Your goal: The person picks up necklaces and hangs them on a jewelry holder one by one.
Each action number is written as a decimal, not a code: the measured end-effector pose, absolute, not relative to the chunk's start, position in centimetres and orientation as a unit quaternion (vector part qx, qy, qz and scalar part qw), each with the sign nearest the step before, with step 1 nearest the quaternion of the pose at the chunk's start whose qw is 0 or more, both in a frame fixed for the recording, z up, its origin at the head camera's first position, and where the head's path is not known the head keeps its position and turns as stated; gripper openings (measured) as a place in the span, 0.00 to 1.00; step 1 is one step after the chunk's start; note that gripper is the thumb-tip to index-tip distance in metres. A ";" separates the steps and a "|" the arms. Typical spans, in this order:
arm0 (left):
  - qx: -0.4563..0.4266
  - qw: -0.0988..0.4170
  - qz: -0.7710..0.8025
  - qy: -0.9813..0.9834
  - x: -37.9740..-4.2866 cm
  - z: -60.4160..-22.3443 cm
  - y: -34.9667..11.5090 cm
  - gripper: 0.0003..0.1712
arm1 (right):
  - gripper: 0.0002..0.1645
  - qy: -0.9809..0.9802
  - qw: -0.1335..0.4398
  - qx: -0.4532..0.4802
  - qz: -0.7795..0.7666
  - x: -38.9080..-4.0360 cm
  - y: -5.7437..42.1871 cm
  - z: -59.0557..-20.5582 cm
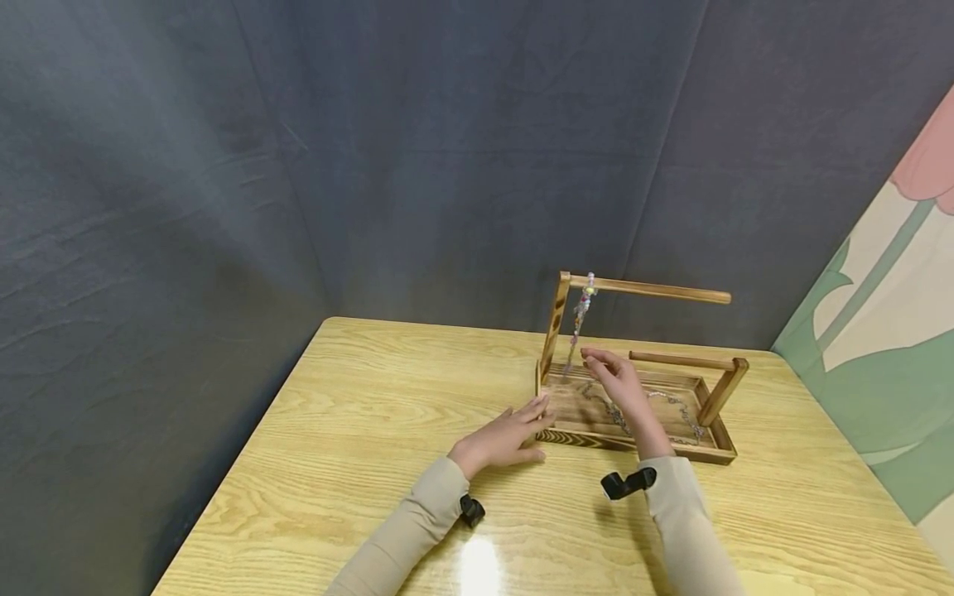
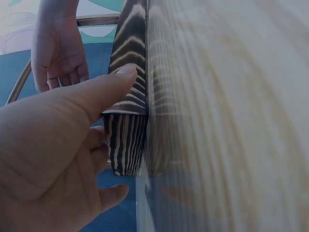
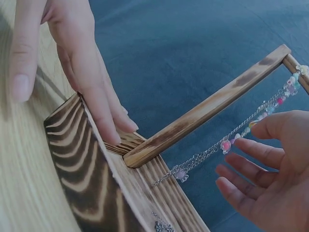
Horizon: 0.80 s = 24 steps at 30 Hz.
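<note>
A wooden jewellery stand with a shallow tray and two side posts with bars stands on the table. My left hand rests at its left front corner, fingers fairly straight over the rim; the thumb lies by the dark-grained front wall. From the taller bar hang beaded chains, with colourful beads and silver links. My right hand is beside them, fingers loosely bent; its thumb and fingertips are close to the beads, contact uncertain. Nothing is visibly gripped.
Silvery chains lie inside the tray, partly behind my right hand. A lower bar juts inward from the right post. Behind the wooden table hangs a dark curtain; a floral cloth is at the right.
</note>
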<state>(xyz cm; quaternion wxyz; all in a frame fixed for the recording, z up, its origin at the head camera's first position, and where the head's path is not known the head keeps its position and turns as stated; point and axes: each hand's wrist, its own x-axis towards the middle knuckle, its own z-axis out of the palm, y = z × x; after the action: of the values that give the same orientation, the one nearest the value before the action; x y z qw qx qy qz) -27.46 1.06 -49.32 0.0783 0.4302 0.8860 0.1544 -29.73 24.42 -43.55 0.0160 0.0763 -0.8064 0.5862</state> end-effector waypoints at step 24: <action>0.452 0.075 0.157 0.875 -27.7 -49.5 1.3 0.36 | 0.29 -0.849 0.032 0.043 0.525 -29.9 26.6 -46.4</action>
<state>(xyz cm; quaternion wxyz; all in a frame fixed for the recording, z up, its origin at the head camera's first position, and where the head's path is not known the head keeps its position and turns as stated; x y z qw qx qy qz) -27.68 1.25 -49.49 0.0747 0.4524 0.8747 0.1572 -29.95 26.62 -46.41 0.0322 0.0430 -0.8492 0.5253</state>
